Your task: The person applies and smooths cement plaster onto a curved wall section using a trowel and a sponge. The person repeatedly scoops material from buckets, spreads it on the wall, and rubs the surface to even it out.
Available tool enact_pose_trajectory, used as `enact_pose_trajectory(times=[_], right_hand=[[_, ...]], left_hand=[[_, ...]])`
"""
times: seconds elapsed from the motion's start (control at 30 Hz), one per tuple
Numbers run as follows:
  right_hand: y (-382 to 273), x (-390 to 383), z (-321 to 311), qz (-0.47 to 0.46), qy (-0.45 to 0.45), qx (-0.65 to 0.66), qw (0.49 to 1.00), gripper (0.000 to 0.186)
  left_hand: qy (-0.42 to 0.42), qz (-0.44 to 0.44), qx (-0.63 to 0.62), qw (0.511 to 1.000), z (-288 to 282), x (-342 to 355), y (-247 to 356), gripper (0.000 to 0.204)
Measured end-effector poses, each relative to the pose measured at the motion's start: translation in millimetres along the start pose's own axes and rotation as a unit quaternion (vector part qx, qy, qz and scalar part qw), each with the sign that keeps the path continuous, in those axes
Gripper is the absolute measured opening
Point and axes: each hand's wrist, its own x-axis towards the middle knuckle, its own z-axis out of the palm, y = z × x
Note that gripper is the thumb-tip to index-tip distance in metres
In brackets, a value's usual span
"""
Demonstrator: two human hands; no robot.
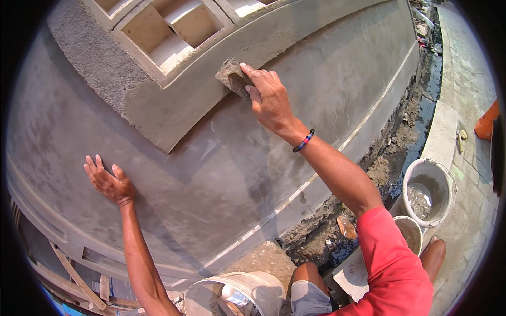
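1. While pinching the mortar-crusted float point(227, 73) between thumb and fingers of the right hand point(271, 100), held it left of the knuckles, long axis slanted down rightward, over the lower edge of the raised plaster band point(158, 116).
2. Spread the left hand point(109, 181) farther off (contact impossible to tell), by smooth, mottled cement wall point(174, 195).
3. Saw coarse render point(95, 68), square-celled vent blocks point(195, 26) above.

The right arm point(334, 166) is slanting up and leftward, elbow point(369, 204) bending, and the right hand point(271, 101) is gripping firmly, thumb point(254, 96) below, index finger point(252, 72) above! Across, the left forearm point(137, 247) is standing steeply, the left hand point(112, 184) pointing up-left, fingers point(95, 167) spreading loosely.
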Motion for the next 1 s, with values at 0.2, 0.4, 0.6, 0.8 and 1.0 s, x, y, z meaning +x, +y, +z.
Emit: enact_pose_trajectory(times=[0.2,0.4,0.6,0.8,1.0], right_hand=[[19,-20,-38,0.328,0.196,0.427,0.819,0.059],[87,23,-46,0.366,0.288,0.517,0.718,0.067],[0,14,25,0.413,0.319,0.536,0.664,0.066],[-78,-45,55,0.418,0.199,0.603,0.65,0.071],[14,-23,-4,0.404,0.255,0.565,0.673,0.055]], left_hand=[[-0.006,-0.002,0.001,1.0,0,-4,0,0.052],[-0.005,-0.008,0.0,1.0,1,1,1,0.051],[-0.011,-0.006,-0.008,1.0,0,-2,-2,0.054],[-0.007,-0.004,-0.01,1.0,2,-6,-1,0.053],[-0.008,-0.003,-0.001,1.0,0,0,-5,0.053]])
